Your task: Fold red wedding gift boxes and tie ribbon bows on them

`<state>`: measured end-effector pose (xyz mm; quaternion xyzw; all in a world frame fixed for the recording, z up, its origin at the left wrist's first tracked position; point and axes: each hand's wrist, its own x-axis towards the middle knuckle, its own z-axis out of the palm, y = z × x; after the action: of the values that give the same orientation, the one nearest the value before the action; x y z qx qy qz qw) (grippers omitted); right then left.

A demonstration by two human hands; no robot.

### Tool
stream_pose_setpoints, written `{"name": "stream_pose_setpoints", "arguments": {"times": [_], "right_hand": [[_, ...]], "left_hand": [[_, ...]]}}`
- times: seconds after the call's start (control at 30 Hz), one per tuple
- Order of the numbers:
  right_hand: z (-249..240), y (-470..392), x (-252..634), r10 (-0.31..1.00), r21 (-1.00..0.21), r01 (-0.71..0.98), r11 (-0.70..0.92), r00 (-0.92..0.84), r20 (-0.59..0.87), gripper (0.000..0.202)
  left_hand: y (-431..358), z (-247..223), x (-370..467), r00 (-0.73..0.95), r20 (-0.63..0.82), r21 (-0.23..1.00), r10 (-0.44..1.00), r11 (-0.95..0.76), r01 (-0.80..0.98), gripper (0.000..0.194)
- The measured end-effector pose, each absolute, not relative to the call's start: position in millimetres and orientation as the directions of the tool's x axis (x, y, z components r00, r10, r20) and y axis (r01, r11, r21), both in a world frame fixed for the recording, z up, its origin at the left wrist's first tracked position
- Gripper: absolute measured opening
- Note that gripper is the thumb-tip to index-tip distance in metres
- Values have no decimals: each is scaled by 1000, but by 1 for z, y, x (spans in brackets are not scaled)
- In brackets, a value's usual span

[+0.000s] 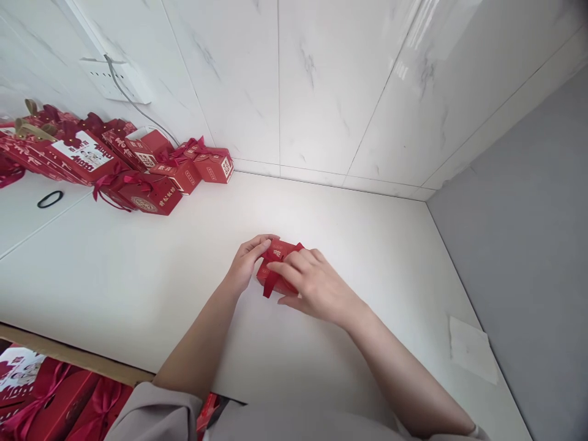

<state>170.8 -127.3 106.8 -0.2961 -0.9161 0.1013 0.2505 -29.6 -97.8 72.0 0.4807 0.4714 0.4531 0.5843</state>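
A small red gift box (277, 248) with gold print lies on the white table, a dark red ribbon (272, 283) across it. One ribbon end hangs over the near side. My left hand (248, 262) grips the box's left end, thumb on top and fingers behind. Over the right part of the box is my right hand (312, 283), its index finger stretched across the top at the ribbon. The right thumb stands apart near the box's front edge. Much of the box's right side and the bow is hidden under this hand.
Several red gift boxes (160, 195) with ribbons stand along the tiled wall at the back left. A black hair tie (50, 199) lies near them. A carton (82, 355) of red boxes is at the lower left. A grey panel (528, 202) borders the table's right side.
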Motion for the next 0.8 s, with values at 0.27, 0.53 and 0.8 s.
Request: {"name": "stream_pose_setpoints", "arguments": {"times": [0.27, 0.53, 0.8], "right_hand": [[93, -131, 157, 497, -216, 449, 867, -747, 441, 25], [103, -130, 172, 551, -425, 409, 807, -780, 296, 23], [131, -138, 192, 537, -807, 362, 466, -841, -67, 15]], "left_hand": [[-98, 70, -24, 106, -150, 978, 983, 164, -130, 31], [-99, 68, -20, 72, -147, 982, 987, 154, -108, 31], [-95, 69, -25, 142, -102, 985, 985, 120, -123, 29]]}}
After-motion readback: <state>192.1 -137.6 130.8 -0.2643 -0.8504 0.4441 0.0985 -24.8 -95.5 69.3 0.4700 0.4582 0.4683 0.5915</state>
